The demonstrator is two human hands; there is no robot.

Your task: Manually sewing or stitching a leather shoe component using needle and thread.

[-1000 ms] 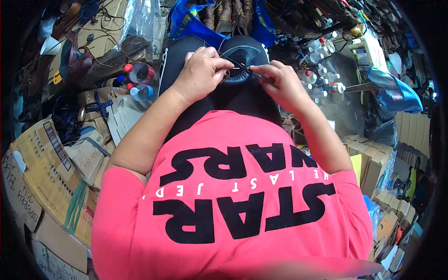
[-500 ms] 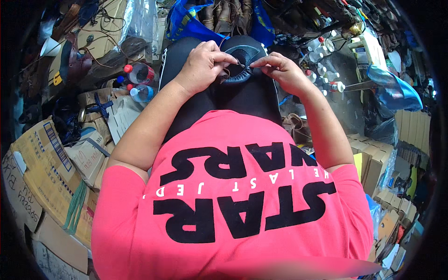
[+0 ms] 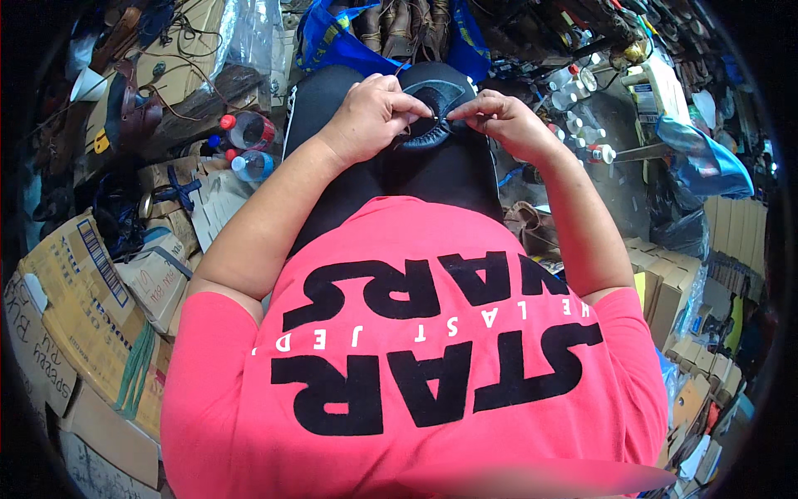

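Note:
A black rounded piece with a curved edge (image 3: 432, 112) rests on my lap, over black trousers. My left hand (image 3: 374, 116) pinches its near edge between thumb and fingers. My right hand (image 3: 503, 121) pinches the same edge from the other side, fingertips almost meeting the left ones. What lies between the fingertips is too small to tell. My pink shirt with large black letters fills the lower half of the view.
Plastic bottles with red caps (image 3: 245, 133) lie on the floor at my left, among cardboard boxes (image 3: 75, 291). A blue bag with brown shoes (image 3: 391, 33) stands ahead. White bottles (image 3: 582, 108) and stacked boxes (image 3: 682, 283) crowd the right.
Both hands have stayed on the black piece's edge; the right hand has shifted slightly left and the fingertips have drawn closer together.

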